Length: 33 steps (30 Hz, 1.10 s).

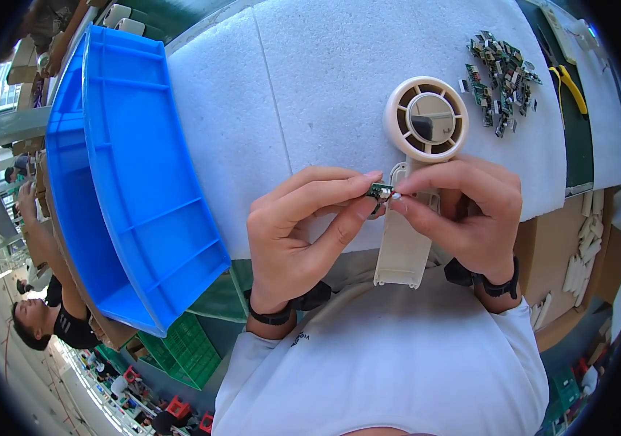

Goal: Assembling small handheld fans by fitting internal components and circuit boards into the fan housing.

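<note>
Between the thumb and fingertips of my left hand (297,236) is a small green circuit board (379,190). The fingers of my right hand (474,211) pinch a tiny white plug (396,196) against the board's right edge; what looks like a thin red wire shows there. Under both hands lies a cream handheld fan (427,120), its round grille pointing away from me. Its handle (401,254) is opened to a shallow shell with its end toward my body. My right hand partly covers the handle's upper part, so its inside there is hidden.
White foam sheeting (332,80) covers the table. A heap of circuit boards (503,81) lies at the far right, near yellow-handled pliers (573,90). A large blue bin (139,156) stands left; a cardboard box (543,251) holds cream parts at right. Another person (56,320) is at far left.
</note>
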Each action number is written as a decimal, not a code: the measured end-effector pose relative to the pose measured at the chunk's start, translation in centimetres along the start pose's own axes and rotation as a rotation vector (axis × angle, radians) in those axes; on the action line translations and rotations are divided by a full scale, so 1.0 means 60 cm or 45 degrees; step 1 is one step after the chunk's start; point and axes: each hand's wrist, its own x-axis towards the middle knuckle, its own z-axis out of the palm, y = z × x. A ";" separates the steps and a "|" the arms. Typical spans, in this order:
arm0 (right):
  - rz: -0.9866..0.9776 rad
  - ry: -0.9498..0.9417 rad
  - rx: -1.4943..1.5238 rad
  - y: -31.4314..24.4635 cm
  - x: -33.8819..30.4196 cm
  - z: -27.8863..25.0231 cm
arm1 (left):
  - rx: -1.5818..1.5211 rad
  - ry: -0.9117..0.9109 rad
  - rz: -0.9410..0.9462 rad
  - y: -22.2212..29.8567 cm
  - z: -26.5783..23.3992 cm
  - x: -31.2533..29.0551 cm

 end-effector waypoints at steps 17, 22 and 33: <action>-0.217 0.043 -0.188 0.003 -0.004 -0.009 | 0.615 0.033 0.459 -0.009 0.010 -0.017; -0.193 0.079 -0.115 0.000 -0.009 -0.005 | 0.734 -0.039 0.533 -0.005 0.007 -0.018; -0.080 0.197 0.147 -0.020 -0.019 0.025 | 0.825 0.281 0.749 -0.034 0.044 -0.045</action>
